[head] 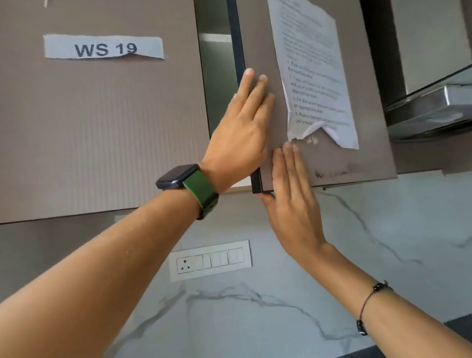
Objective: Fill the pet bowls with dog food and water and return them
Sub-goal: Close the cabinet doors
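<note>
I look up at a brown wall cabinet. Its right door (340, 156) stands slightly ajar, leaving a narrow dark gap (217, 67) with a shelf edge inside. My left hand (242, 127) lies flat with straight fingers on the door's face near its dark free edge. Lower down, my right hand (293, 199) presses flat fingers on the door's bottom corner, the thumb under the lower edge. No pet bowls, dog food or water are in view.
A printed instruction sheet (313, 68) hangs on the door, its lower edge torn. The left door (84, 128) carries a "WS 19" label (104, 48). A steel range hood (443, 103) juts out at right. A switch panel (210, 260) sits on the marble backsplash below.
</note>
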